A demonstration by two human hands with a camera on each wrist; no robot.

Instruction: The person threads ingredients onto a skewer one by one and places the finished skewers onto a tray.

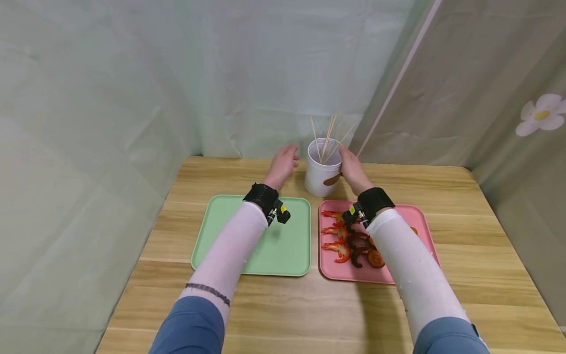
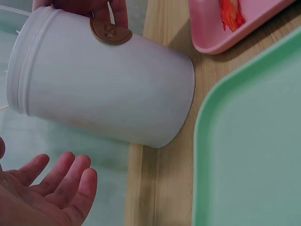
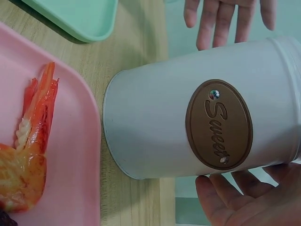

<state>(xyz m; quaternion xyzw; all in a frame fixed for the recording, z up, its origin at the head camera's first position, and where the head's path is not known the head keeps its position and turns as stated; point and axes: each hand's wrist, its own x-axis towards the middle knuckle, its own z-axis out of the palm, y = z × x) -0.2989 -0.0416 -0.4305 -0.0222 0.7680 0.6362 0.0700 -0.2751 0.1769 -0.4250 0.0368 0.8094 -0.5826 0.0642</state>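
Note:
A white bucket (image 1: 317, 179) stands upright at the back of the table, holding several thin wooden skewers (image 1: 329, 132). Its brown oval label (image 3: 218, 125) reads "Sweet". On the right side of the bucket, my right hand (image 1: 352, 169) has its fingertips against the wall, below the label in the right wrist view. My left hand (image 2: 51, 193) is held to the other side with fingers spread and relaxed, a gap between it and the bucket. Nothing is in the left palm.
In front on the left lies a green tray (image 1: 283, 246). Beside it a pink tray (image 1: 329, 273) bears several red shrimp (image 1: 339, 250), dark curved pieces (image 1: 356, 256) and round brown pieces (image 1: 376, 258), partly hidden by the right forearm. A curtain (image 1: 283, 73) hangs behind the wooden table (image 1: 283, 314).

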